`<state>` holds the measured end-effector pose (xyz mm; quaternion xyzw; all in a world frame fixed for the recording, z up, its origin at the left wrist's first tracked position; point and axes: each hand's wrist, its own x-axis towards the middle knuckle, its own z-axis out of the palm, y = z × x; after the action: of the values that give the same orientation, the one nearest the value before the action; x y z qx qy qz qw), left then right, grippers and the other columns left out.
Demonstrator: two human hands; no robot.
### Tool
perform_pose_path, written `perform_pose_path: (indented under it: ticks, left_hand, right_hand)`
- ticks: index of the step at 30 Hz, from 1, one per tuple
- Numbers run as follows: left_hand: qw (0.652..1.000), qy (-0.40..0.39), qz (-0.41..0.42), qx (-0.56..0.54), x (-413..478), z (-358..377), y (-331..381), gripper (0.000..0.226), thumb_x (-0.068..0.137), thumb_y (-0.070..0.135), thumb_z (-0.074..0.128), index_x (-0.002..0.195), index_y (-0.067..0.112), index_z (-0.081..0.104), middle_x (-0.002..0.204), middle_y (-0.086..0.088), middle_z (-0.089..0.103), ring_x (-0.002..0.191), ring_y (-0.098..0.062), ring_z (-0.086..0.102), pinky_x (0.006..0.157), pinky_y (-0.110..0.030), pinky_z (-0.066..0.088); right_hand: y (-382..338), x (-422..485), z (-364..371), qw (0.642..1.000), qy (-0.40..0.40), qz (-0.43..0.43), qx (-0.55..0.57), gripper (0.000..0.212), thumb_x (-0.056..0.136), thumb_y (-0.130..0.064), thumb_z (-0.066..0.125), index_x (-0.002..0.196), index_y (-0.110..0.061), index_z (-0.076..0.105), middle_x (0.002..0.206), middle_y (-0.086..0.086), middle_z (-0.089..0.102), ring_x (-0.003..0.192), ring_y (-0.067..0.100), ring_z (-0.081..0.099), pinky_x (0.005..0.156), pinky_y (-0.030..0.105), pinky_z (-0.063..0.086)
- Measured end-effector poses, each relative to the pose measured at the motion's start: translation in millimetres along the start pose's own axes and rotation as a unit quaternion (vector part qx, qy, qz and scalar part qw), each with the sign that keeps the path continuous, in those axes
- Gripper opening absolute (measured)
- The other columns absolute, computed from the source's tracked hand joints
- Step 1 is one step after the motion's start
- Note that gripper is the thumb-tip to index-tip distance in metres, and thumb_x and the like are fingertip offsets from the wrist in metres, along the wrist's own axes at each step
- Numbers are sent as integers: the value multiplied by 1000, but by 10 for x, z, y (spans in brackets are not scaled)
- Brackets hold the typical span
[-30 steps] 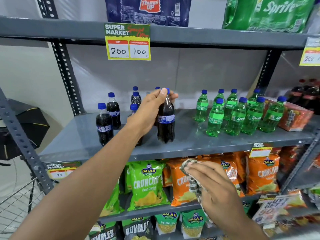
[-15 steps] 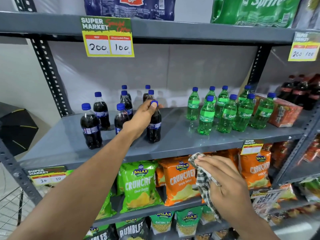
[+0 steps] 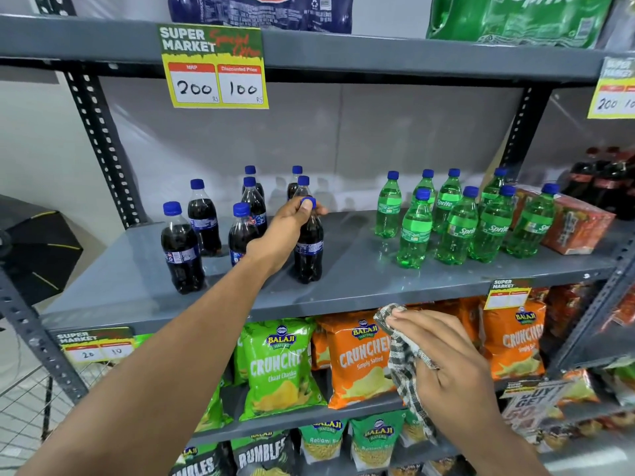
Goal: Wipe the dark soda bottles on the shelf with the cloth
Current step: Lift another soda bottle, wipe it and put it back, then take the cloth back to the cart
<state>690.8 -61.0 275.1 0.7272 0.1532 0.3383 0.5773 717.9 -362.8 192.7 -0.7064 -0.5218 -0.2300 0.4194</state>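
On the grey shelf (image 3: 343, 283), the left hand (image 3: 288, 228) pinches one dark bottle (image 3: 309, 249) by its neck; the right hand (image 3: 446, 365), below the shelf, clutches the cloth (image 3: 405, 369). No wiping shows; other dark bottles (image 3: 192, 235) wait.

Yellow price tag (image 3: 213, 66) reading "SUPER MARKET", "MRP 200", "Discounted Price 100", green bottles (image 3: 457, 228) labelled "Sprite", green bag (image 3: 280, 367) and orange bag (image 3: 357, 359) both "BALAJI CRUNCHEX", lower tag (image 3: 98, 347) "20, 10"
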Motion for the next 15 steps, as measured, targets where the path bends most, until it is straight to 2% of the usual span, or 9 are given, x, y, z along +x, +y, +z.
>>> perform_pose_path:
  ticks: [4, 6, 8, 10, 12, 15]
  left_hand:
    - [1000, -6, -4, -10, 0, 11, 6, 25, 108, 22, 37, 112, 15, 60, 109, 0, 72, 112, -17, 62, 105, -39, 43]
    - [1000, -12, -1, 5, -11, 8, 25, 26, 108, 22, 36, 119, 13, 58, 115, -1, 70, 116, -16, 60, 107, -36, 41]
    - [999, -26, 2, 26, -32, -3, 25, 26, 108, 27, 37, 124, 20, 55, 127, 0, 66, 127, -17, 55, 114, -38, 34]
    - [998, -36, 0, 49, -63, -18, 34, 34, 107, 36, 35, 138, 24, 45, 143, 0, 56, 134, -16, 46, 118, -40, 27]
    - [994, -31, 14, 101, -121, -17, 86, 52, 105, 47, 32, 153, 26, 25, 155, 4, 42, 135, -11, 39, 118, -39, 23]
    - [988, -1, 77, 133, -241, 34, 222, 62, 106, 41, 37, 158, 21, 10, 162, 4, 28, 141, -6, 29, 118, -33, 24]
  right_hand:
    - [-10, 11, 12, 1000, 5, -5, 1, 68, 64, 19, 47, 120, -13, 70, 120, -13, 65, 117, 14, 55, 104, 18, 40]
    - [-17, 22, 13, 1000, 9, -5, 1, 69, 64, 19, 47, 120, -13, 70, 120, -12, 65, 117, 13, 55, 105, 17, 38]
    - [-22, 33, 9, 1000, 13, -4, 3, 68, 63, 19, 47, 120, -12, 70, 119, -10, 66, 117, 12, 54, 105, 15, 37]
    - [-31, 48, -1, 1000, 15, -4, 4, 67, 64, 19, 48, 120, -11, 71, 119, -9, 66, 117, 11, 54, 105, 15, 37]
    - [-49, 67, -28, 1000, 18, -6, 8, 68, 64, 18, 48, 120, -13, 70, 119, -10, 66, 117, 13, 55, 105, 15, 38]
    - [-97, 119, -51, 1000, 18, -3, 18, 68, 66, 20, 51, 121, -16, 69, 120, -14, 64, 116, 15, 57, 106, 13, 37]
